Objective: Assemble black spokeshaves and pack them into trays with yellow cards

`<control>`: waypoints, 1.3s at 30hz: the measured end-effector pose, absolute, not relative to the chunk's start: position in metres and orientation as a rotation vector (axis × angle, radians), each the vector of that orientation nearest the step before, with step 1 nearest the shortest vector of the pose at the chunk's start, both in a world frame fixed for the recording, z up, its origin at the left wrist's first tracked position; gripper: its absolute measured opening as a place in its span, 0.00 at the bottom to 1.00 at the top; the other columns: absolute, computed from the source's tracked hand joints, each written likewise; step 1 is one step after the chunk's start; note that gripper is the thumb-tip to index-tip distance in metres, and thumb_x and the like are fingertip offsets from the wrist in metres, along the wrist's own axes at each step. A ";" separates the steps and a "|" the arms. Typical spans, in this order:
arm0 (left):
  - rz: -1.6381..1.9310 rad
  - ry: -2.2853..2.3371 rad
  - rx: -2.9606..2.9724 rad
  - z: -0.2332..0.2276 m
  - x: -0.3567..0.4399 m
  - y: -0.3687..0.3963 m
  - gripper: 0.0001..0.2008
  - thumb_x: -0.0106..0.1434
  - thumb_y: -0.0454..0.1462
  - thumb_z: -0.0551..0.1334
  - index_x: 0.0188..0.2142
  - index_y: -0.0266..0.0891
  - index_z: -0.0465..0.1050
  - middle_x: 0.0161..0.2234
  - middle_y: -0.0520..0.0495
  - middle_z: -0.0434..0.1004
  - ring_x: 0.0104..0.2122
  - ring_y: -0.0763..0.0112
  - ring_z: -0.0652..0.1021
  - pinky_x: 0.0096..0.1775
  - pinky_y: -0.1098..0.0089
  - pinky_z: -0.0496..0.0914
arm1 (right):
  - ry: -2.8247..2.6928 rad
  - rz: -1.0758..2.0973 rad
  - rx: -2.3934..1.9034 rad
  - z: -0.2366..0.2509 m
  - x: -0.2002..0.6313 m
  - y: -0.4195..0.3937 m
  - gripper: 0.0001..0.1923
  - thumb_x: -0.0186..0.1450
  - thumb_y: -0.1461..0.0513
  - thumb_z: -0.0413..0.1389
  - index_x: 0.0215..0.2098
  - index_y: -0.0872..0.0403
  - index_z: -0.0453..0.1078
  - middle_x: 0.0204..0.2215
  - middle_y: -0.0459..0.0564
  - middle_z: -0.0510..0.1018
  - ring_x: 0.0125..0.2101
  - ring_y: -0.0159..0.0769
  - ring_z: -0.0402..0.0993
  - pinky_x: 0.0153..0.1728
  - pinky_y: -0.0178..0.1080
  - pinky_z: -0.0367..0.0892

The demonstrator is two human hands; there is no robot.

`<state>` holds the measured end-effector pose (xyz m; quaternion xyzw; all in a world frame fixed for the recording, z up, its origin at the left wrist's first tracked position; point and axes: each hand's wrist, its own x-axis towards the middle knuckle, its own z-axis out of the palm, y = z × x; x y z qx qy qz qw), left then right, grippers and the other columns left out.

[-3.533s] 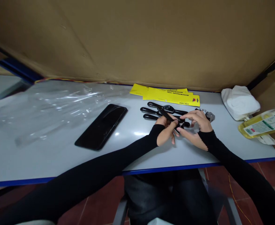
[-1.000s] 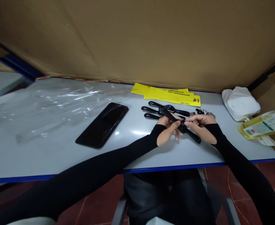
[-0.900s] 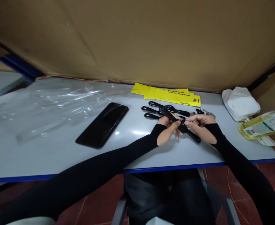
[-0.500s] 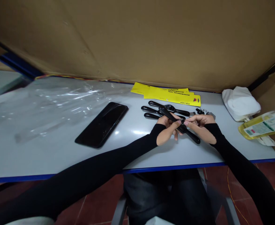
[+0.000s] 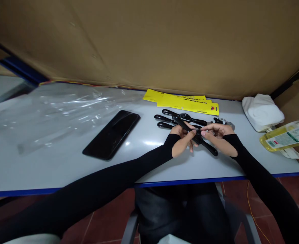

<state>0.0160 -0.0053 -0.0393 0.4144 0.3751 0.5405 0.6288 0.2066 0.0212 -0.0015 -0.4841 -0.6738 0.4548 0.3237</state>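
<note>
Both hands meet over the grey table (image 5: 62, 169), right of its middle. My left hand (image 5: 183, 141) grips a long black two-handled tool (image 5: 207, 147) near its centre, slanting from upper left to lower right. My right hand (image 5: 218, 135) pinches the tool's centre from the right with thumb and forefinger. Behind the hands lie several more black tools of the same kind (image 5: 164, 119). A small metal part (image 5: 227, 124) sits just past my right hand.
Yellow packaging cards (image 5: 182, 102) lie against the brown cardboard wall (image 5: 149, 40). A black phone (image 5: 112, 134) rests left of the hands, with clear plastic bags (image 5: 55, 112) beyond it. A white cloth (image 5: 261, 111) and a yellow-filled pouch (image 5: 286, 137) are at the right end.
About 3.5 s ago both hands were bunched over the tool's centre with its right handle hidden; since one second ago the tool shows full length and the hands have barely moved.
</note>
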 end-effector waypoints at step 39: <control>1.267 0.834 0.980 -0.034 0.016 -0.009 0.19 0.59 0.46 0.74 0.35 0.39 0.67 0.23 0.50 0.79 0.18 0.66 0.80 0.11 0.74 0.69 | -1.651 1.185 -1.186 0.006 0.204 0.018 0.17 0.53 0.50 0.76 0.29 0.53 0.84 0.26 0.48 0.83 0.19 0.26 0.63 0.17 0.33 0.57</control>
